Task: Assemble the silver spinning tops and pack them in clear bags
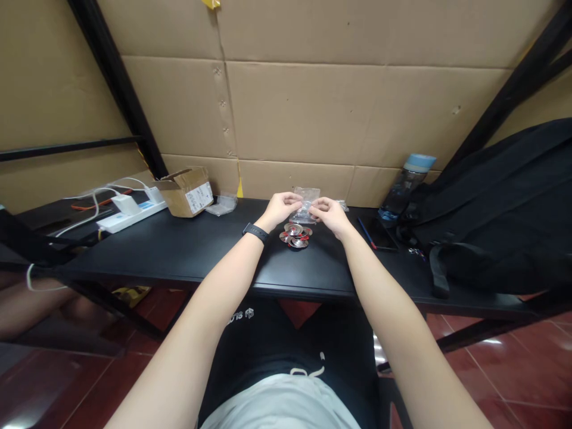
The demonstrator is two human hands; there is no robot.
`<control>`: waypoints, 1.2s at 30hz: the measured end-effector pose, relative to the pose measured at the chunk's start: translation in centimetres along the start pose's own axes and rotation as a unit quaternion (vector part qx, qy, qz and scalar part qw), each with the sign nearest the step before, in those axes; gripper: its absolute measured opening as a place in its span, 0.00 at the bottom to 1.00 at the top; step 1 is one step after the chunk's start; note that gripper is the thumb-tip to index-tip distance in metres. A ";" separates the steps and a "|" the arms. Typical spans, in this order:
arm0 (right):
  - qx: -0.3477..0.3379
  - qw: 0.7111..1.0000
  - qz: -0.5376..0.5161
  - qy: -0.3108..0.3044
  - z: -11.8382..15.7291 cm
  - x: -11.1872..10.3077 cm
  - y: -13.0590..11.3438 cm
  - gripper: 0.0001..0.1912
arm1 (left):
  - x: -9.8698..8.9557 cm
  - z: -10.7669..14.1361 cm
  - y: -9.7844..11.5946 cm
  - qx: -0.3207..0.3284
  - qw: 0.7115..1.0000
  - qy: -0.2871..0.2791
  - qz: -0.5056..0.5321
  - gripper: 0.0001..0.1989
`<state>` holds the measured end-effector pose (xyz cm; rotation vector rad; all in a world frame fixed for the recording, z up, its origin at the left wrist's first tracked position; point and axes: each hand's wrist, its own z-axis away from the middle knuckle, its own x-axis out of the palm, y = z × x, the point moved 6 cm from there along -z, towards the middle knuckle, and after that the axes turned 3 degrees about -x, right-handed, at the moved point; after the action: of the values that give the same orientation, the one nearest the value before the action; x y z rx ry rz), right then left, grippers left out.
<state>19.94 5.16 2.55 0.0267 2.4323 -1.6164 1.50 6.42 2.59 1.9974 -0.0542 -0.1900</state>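
A clear plastic bag lies at the back middle of the black table, between my two hands. My left hand has its thumb and fingers closed on the bag's left side. On the other side, my right hand pinches the bag's right part. What is inside the bag is too small to tell. Just in front of the bag sits a small pile of round metal discs with red parts. Another piece of clear plastic shows partly behind my right hand.
An open cardboard box and clear plastic packaging stand back left, beside a white power strip. To the right are a pen, a dark phone, a blue-lidded bottle and a black backpack. Cardboard lines the back.
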 end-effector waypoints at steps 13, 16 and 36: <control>-0.008 0.999 -0.028 0.041 -0.4 -0.8 0.3 0.15 | 0.7 0.0 -0.4 -0.015 0.995 -0.034 0.091 0.19; -0.016 0.999 -0.015 0.038 -0.4 -0.8 0.2 0.17 | 0.8 -0.1 -0.2 -0.002 0.997 -0.023 0.079 0.18; -0.001 1.000 0.009 -0.019 -0.2 -0.4 0.6 0.21 | -0.4 -0.4 1.3 0.070 0.994 -0.059 -0.055 0.19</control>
<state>20.38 5.61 2.10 0.0181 2.3979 -1.5915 1.21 6.28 4.02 2.1286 -0.0348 -0.3851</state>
